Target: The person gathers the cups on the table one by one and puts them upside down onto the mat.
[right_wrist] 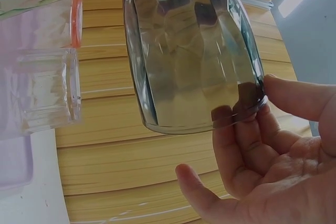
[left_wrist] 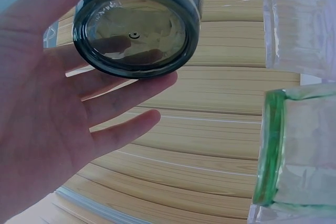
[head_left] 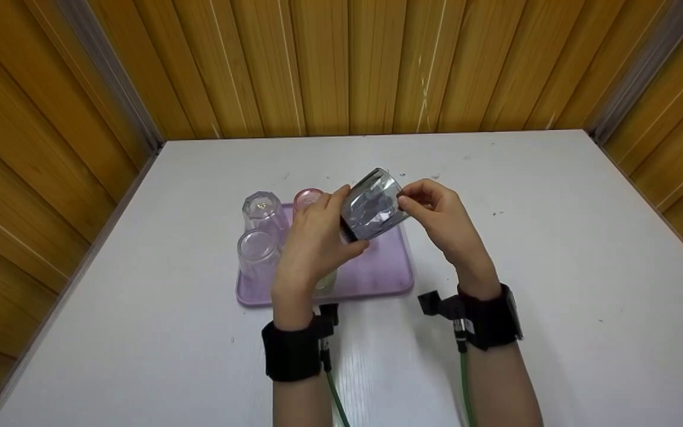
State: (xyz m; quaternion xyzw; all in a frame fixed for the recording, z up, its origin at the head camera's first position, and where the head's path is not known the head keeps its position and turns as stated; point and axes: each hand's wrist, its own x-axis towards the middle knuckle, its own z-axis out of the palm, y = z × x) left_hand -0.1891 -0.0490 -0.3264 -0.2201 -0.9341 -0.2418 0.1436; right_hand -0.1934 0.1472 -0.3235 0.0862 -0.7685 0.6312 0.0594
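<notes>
A smoky grey drinking glass (head_left: 374, 204) is held tilted above the purple tray (head_left: 386, 270), its base toward the left hand and its rim toward the right. The left hand (head_left: 312, 243) grips it around the base end, with the thick dark base (left_wrist: 136, 30) facing the left wrist camera. At the rim, the right hand (head_left: 445, 219) pinches the glass wall between thumb and fingertips, as the right wrist view shows; its little finger (right_wrist: 197, 187) stands apart from the glass.
Two clear glasses (head_left: 257, 252) stand bottom up on the tray's left side. Behind the left hand are a pink glass (head_left: 308, 197) and a green glass (left_wrist: 270, 148), both partly hidden in the head view. The white table (head_left: 555, 237) meets wood-patterned walls (head_left: 377, 71).
</notes>
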